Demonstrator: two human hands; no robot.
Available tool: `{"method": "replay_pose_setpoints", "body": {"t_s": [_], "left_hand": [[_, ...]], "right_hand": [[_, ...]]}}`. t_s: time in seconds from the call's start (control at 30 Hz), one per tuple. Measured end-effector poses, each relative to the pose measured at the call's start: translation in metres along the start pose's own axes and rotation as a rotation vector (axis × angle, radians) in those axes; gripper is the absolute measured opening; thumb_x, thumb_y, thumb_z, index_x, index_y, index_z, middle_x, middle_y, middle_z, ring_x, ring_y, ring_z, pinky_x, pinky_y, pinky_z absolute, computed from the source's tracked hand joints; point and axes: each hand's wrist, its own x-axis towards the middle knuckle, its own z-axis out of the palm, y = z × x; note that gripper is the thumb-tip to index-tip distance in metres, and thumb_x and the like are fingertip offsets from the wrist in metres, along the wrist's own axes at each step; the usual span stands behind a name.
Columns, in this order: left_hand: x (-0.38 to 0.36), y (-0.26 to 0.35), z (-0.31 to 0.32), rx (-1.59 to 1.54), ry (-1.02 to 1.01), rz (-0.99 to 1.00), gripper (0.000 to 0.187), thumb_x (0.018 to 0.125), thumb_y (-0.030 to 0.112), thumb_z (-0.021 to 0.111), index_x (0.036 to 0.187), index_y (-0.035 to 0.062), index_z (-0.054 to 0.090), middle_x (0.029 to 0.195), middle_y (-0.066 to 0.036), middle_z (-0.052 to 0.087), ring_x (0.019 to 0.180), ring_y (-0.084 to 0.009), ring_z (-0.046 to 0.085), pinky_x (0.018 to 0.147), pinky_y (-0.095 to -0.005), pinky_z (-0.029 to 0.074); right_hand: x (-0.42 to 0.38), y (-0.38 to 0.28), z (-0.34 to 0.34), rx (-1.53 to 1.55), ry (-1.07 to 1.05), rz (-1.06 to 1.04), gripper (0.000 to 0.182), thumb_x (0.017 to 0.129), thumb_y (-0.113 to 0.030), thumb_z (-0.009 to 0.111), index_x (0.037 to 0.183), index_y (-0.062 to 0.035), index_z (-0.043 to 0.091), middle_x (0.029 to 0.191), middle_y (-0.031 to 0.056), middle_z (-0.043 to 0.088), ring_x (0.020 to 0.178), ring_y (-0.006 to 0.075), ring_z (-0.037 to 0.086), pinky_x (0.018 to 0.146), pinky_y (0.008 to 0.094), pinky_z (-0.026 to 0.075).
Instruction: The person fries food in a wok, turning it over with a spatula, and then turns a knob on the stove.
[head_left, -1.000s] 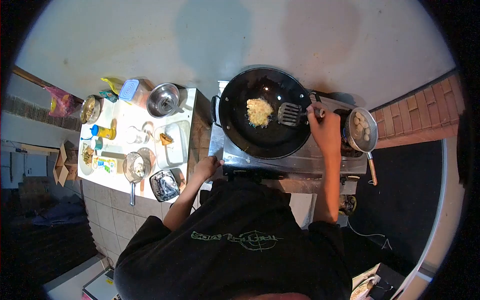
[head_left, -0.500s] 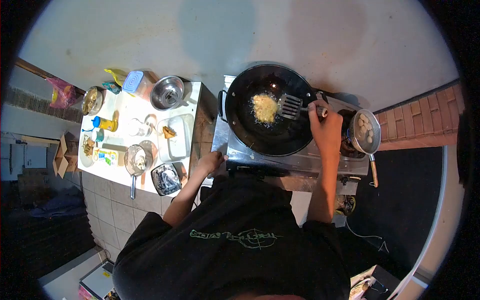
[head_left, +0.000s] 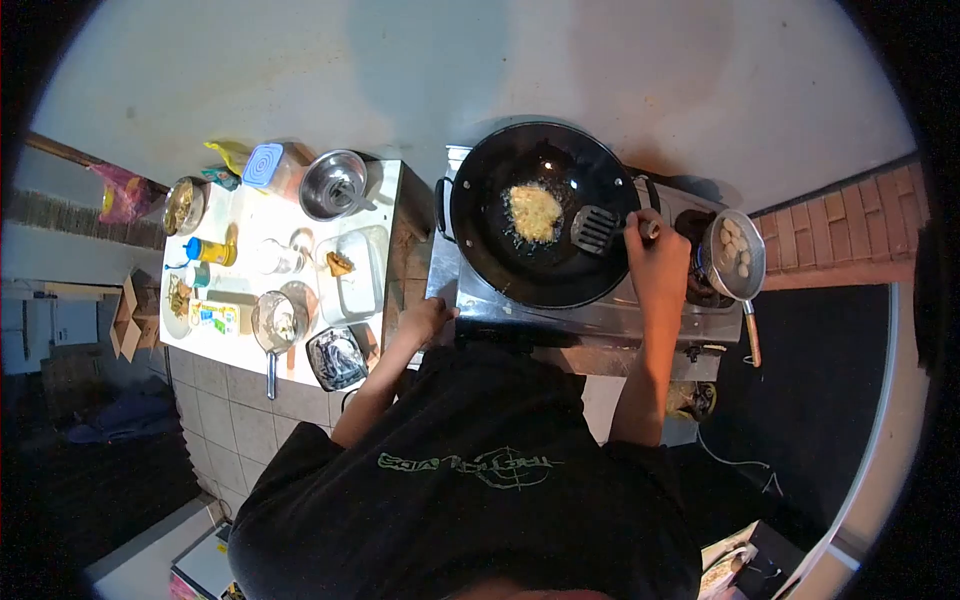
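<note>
My right hand [head_left: 655,243] is closed round the handle of a slotted spatula [head_left: 596,230]. The spatula's head is over the right side of a black wok [head_left: 480,262], apart from the food. A golden, battered piece of food [head_left: 535,213] fries in bubbling oil in the wok's middle. My left hand [head_left: 428,318] is at the front left corner of the steel stove [head_left: 520,318], its fingers curled on the edge. Some of those fingers are hidden.
On the right burner stands a saucepan [head_left: 737,262] with pale round pieces in liquid. The white table [head_left: 300,340] at left bears a steel bowl [head_left: 333,185], a plastic tub [head_left: 350,275] with a fried piece, a small pan [head_left: 278,325] and a black dish [head_left: 337,358].
My right hand has drawn the spatula right and slightly down, away from the frying piece. The left hand stays at the stove's corner. The view has shifted slightly.
</note>
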Motion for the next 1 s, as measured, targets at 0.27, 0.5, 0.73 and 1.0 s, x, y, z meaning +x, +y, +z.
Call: {"method": "replay_pose_setpoints", "body": {"t_s": [0.27, 0.5, 0.73, 1.0], "left_hand": [[0.009, -0.011, -0.001, -0.041, -0.018, -0.001, 0.063, 0.088, 0.062, 0.054, 0.096, 0.0008, 0.066, 0.097, -0.025, 0.066, 0.098, -0.0426, 0.062, 0.081, -0.0494, 0.047], [0.008, -0.008, -0.002, 0.03, -0.077, -0.039, 0.061, 0.088, 0.061, 0.053, 0.106, 0.0044, 0.066, 0.109, -0.021, 0.066, 0.105, -0.0378, 0.063, 0.085, -0.049, 0.049], [0.001, 0.0, -0.008, 0.037, -0.042, -0.065, 0.062, 0.088, 0.062, 0.053, 0.105, 0.0041, 0.066, 0.106, -0.022, 0.067, 0.104, -0.0379, 0.063, 0.086, -0.0489, 0.049], [0.003, -0.001, -0.007, 0.038, -0.028, -0.071, 0.063, 0.087, 0.061, 0.056, 0.105, 0.0023, 0.066, 0.105, -0.023, 0.067, 0.104, -0.0389, 0.063, 0.086, -0.0484, 0.049]], "right_hand": [[0.011, 0.003, 0.015, -0.06, -0.066, -0.036, 0.02, 0.089, -0.018, 0.063, 0.084, 0.0011, 0.065, 0.064, 0.0207, 0.06, 0.064, 0.0397, 0.062, 0.056, 0.0413, 0.046], [0.006, -0.005, 0.012, 0.057, -0.025, 0.006, 0.022, 0.09, -0.018, 0.062, 0.081, 0.0016, 0.063, 0.062, 0.0212, 0.059, 0.059, 0.0383, 0.061, 0.053, 0.0416, 0.045], [0.007, 0.008, 0.012, -0.037, -0.036, -0.072, 0.021, 0.088, -0.017, 0.062, 0.08, 0.0015, 0.062, 0.064, 0.0229, 0.058, 0.06, 0.0413, 0.059, 0.054, 0.0441, 0.045], [0.004, 0.002, 0.01, 0.064, 0.05, -0.064, 0.019, 0.088, -0.016, 0.062, 0.079, 0.001, 0.06, 0.063, 0.0226, 0.057, 0.062, 0.0425, 0.058, 0.054, 0.0438, 0.044]]}}
